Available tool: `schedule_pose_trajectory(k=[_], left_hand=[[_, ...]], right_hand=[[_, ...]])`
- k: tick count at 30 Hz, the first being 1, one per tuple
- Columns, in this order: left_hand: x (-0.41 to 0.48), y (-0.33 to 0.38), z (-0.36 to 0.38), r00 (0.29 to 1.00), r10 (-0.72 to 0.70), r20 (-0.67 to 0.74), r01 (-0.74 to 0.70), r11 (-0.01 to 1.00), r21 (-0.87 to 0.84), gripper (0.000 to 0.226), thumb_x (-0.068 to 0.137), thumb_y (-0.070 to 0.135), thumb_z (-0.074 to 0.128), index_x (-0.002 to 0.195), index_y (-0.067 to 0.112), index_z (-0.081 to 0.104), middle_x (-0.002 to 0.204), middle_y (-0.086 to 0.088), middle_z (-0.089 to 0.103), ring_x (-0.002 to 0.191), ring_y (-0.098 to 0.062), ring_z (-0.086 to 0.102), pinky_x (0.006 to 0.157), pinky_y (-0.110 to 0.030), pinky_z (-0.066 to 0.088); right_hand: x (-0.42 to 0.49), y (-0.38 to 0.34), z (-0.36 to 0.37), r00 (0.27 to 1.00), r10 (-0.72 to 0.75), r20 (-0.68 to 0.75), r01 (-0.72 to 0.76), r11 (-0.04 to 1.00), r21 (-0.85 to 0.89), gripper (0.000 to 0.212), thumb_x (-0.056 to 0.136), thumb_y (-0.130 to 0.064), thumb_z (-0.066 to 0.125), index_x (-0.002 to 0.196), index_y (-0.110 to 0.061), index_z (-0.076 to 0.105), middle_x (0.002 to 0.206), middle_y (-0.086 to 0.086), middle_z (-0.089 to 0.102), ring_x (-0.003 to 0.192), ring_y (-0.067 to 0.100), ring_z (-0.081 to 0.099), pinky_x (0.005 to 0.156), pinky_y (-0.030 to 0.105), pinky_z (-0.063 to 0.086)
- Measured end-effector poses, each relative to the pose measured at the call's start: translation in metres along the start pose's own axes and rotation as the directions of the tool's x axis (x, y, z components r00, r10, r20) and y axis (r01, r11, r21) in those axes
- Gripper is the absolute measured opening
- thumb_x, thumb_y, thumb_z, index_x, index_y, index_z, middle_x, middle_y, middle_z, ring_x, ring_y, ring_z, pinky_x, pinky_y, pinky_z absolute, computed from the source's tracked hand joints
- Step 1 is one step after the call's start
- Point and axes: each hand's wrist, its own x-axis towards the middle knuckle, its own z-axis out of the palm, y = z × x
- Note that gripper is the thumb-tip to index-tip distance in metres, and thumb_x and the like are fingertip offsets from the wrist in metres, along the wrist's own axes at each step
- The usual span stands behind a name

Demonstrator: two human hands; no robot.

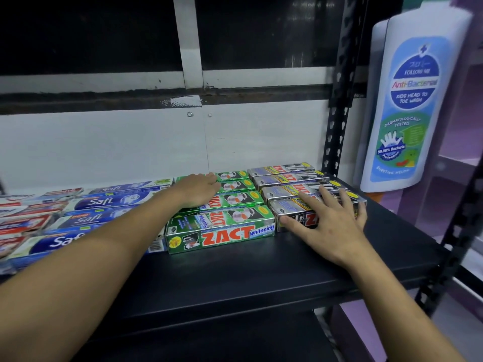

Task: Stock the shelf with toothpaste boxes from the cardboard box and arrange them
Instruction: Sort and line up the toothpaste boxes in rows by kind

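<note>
A row of green Zact toothpaste boxes [222,229] lies on the black shelf [261,270], running from front to back. To their right lie several silver Zact boxes [285,190]. My left hand [196,189] rests flat on the green boxes near the back, fingers straight. My right hand [332,220] lies spread over the front silver box [287,209], with the thumb against its front face and the fingertips over its right end. The cardboard box is not in view.
Blue Safi boxes [109,202] and red-and-white boxes [23,218] fill the shelf to the left. A black upright post [339,100] stands at the back right, a large white wash bottle [410,100] beyond it. The shelf's front strip is bare.
</note>
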Motion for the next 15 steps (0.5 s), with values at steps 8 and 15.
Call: schedule_pose_trajectory(k=[8, 15], left_hand=[[-0.032, -0.003, -0.001, 0.994, 0.05, -0.1, -0.066, 0.984, -0.165, 0.065, 0.1, 0.06, 0.025, 0.156, 0.028, 0.02, 0.164, 0.008, 0.005, 0.152, -0.02, 0.004, 0.121, -0.038, 0.006], [-0.115, -0.042, -0.001, 0.944, 0.112, -0.311, -0.163, 0.976, -0.143, 0.064, 0.096, 0.065, 0.033, 0.149, 0.031, 0.039, 0.16, 0.009, 0.025, 0.149, -0.015, 0.019, 0.119, -0.035, 0.015]], right_hand=[[-0.002, -0.001, -0.003, 0.999, -0.006, -0.047, 0.007, 1.0, 0.029, 0.091, 0.066, -0.096, 0.025, 0.143, -0.05, 0.035, 0.161, -0.006, 0.018, 0.15, 0.024, -0.001, 0.117, 0.059, -0.006], [-0.005, -0.003, -0.003, 0.996, -0.068, -0.057, 0.066, 0.997, -0.035, 0.087, 0.07, -0.093, 0.023, 0.143, -0.048, 0.037, 0.16, -0.005, 0.023, 0.15, 0.026, 0.003, 0.117, 0.058, -0.003]])
